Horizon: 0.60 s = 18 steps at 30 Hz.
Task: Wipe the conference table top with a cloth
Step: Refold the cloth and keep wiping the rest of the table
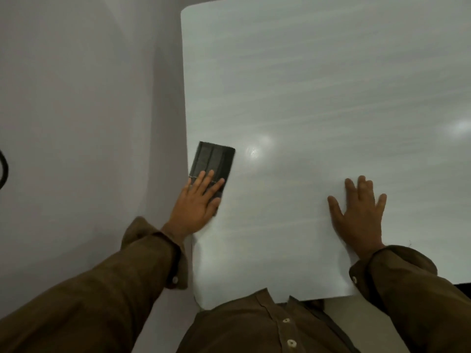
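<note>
The white conference table top fills the middle and right of the head view. A dark folded cloth lies flat on it, close to the table's left edge. My left hand presses on the near end of the cloth with straight, spread fingers. My right hand rests flat on the bare table top to the right, fingers spread, holding nothing. Brown sleeves cover both arms.
The table's left edge runs from far to near, with pale floor beyond it. The table's near edge sits against my body. A dark curved cable shows at the far left of the floor.
</note>
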{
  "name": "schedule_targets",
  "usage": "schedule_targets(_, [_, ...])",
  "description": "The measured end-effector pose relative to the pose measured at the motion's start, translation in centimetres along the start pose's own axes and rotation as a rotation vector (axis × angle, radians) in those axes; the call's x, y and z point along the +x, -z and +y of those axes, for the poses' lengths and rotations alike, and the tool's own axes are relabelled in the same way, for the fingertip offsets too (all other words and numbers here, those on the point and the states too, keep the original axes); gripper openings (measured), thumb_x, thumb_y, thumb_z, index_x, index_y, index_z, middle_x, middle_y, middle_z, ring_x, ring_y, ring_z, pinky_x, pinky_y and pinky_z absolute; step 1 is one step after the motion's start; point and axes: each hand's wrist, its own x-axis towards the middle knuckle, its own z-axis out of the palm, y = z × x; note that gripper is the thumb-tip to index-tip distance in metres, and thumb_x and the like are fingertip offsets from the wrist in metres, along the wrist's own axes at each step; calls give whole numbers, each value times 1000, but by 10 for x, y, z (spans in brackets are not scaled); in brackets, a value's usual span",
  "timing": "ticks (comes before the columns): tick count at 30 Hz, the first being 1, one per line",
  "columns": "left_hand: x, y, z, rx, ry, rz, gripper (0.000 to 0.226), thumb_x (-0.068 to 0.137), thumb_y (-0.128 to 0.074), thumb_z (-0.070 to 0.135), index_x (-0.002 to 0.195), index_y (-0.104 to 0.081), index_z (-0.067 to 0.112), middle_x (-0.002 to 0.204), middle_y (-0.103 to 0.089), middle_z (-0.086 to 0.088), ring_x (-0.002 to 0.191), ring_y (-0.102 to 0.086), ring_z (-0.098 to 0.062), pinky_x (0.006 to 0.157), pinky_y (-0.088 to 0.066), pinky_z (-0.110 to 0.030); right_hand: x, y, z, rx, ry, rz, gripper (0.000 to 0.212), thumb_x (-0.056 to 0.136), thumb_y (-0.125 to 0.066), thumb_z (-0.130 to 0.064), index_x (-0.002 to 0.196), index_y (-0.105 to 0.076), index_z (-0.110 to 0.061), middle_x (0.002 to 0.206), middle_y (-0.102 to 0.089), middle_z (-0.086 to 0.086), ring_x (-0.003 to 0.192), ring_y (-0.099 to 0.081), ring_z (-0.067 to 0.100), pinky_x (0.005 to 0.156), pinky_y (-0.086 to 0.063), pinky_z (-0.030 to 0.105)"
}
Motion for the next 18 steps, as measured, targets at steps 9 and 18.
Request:
schedule_targets(9, [138,21,22,-7,118,-16,56,103,-25,46,156,-21,27,164,-14,-10,151,-11,-32,120,-9,-55,4,-9,-5,-4,-136,135,68,96,-34,-55,152,-36,-16,160,-30,15,150,-22,29,122,-13,54])
schedule_targets(18, [187,21,-85,124,155,92,57,106,-23,45,156,-22,17,160,-23,-20,148,-19,-41,118,-13,-53,11,-20,-5,-82,-105,241,63,96,-46,-47,149,-43,-12,157,-36,18,148,-29,31,120,-19,55])
